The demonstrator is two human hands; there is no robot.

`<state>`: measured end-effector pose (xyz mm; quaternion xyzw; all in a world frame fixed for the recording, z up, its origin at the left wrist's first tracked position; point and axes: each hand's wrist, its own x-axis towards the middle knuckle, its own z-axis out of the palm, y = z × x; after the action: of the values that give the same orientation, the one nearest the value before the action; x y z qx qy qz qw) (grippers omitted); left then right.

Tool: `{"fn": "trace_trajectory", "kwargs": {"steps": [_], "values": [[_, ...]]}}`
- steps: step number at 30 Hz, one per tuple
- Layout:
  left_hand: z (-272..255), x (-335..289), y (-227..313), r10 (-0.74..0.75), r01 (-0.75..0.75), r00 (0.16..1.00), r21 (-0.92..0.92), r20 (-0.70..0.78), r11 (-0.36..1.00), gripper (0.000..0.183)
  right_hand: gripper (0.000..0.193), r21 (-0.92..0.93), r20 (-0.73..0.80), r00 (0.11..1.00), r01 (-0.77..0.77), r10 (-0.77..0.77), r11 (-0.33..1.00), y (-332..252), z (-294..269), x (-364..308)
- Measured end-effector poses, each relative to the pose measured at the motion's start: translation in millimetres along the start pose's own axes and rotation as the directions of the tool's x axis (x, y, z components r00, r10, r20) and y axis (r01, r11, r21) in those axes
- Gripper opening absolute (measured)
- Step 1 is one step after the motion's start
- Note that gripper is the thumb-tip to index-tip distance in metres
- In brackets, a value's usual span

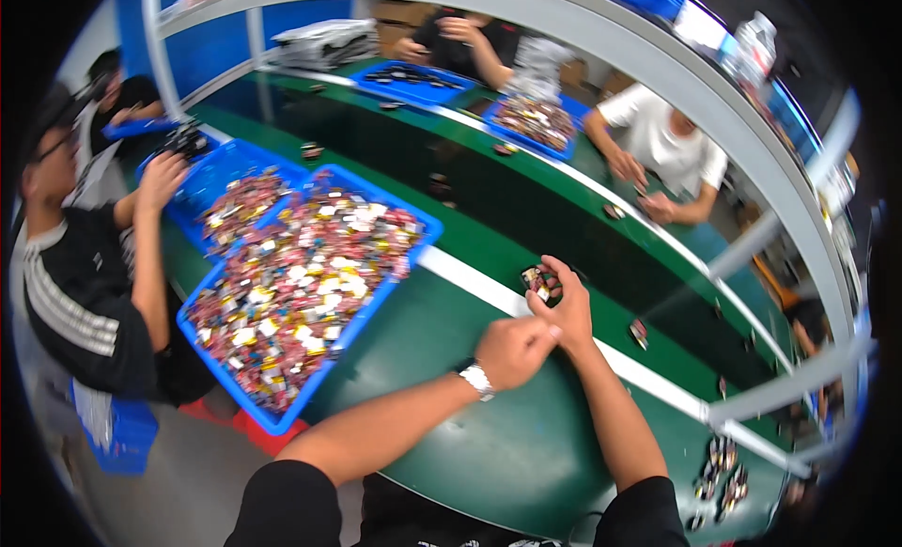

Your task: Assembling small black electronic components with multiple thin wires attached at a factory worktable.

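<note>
My right hand (569, 307) reaches over the white rail at the conveyor's near edge. Its fingers curl round a small dark part with reddish and pale bits (536, 282). Close beside it, my left hand (517, 350) is closed, its thumb near my right wrist; whatever it may hold is hidden. A metal-banded watch (476, 379) is on my left wrist. To the left, a large blue tray (266, 417) is heaped with small pink, yellow and silvery pieces. A similar small part (639, 334) lies on the belt right of my right hand.
The green conveyor belt (474, 223) runs across, with scattered small parts. Several black parts (722, 472) lie on the green table (451, 434) at right. Co-workers sit at left and across, near more blue trays (413, 99). A grey metal frame (658, 54) arches overhead.
</note>
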<state>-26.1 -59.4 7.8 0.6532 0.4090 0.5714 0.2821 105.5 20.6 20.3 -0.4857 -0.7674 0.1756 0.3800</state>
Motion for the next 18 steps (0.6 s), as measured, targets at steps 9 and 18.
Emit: {"fn": "trace_trajectory", "kwargs": {"steps": [9,18], "values": [[8.8,1.6,7.3,-0.446,0.690,0.672,-0.281,0.591,0.667,0.037,0.062,0.150,0.083,0.996,0.020,-0.032,0.989,-7.4,-95.0,-126.9],[6.2,-2.6,9.7,-0.407,0.679,0.636,-0.225,0.656,0.698,0.029,0.045,0.061,0.002,0.981,0.195,-0.195,0.979,-7.4,-87.5,-135.2]]}}
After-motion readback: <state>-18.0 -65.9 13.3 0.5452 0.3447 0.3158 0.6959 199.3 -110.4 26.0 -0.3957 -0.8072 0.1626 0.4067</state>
